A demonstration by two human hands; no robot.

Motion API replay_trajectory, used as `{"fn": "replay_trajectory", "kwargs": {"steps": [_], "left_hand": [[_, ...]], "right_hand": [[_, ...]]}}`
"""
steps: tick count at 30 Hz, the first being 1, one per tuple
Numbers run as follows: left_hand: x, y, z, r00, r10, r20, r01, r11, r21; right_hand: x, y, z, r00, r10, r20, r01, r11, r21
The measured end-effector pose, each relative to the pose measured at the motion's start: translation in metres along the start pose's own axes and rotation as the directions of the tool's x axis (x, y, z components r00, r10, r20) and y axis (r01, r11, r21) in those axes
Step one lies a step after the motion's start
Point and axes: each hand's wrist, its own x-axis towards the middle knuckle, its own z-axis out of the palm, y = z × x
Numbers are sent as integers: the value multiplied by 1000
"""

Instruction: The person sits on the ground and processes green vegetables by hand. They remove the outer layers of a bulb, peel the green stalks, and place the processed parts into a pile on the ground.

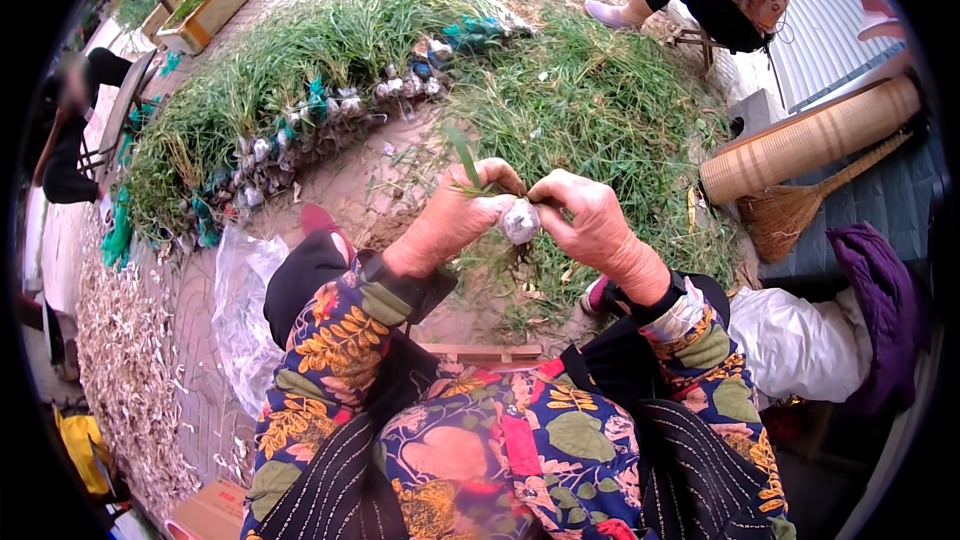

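Observation:
Both my hands meet in front of me over the ground. My left hand [480, 195] pinches a small green plant whose leaves stick up past the fingers. Just below the fingertips hangs the plant's root ball in a whitish plastic wrap [519, 222], with dark roots dangling under it. My right hand [581, 214] pinches the top edge of that wrap with thumb and forefinger. Beyond the hands lies a heap of loose green grassy plants [600, 120]. To the left, a curved row of bundled plants [300, 52] has root ends in white, blue and green wraps [262, 150].
A clear plastic bag [244, 307] lies by my left knee, shredded pale material [124, 375] farther left. On the right are a rolled mat [817, 135], a straw broom [787, 217], a white sack [799, 341] and purple cloth [877, 307]. Two other people sit at upper right and left.

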Motion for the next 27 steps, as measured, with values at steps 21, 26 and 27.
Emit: {"fn": "replay_trajectory", "kwargs": {"steps": [21,26,27], "left_hand": [[-2,12,4,1000,11,-23,-10,1000,17],[-2,2,1,998,23,-53,-25,999,-36],[-1,2,2,999,12,-50,-15,998,-57]], "right_hand": [[-3,-1,-6,991,136,-8,-129,957,261],[3,-12,-9,955,-283,-86,250,929,-272],[1,-12,-8,988,-133,-80,125,987,-97]]}}
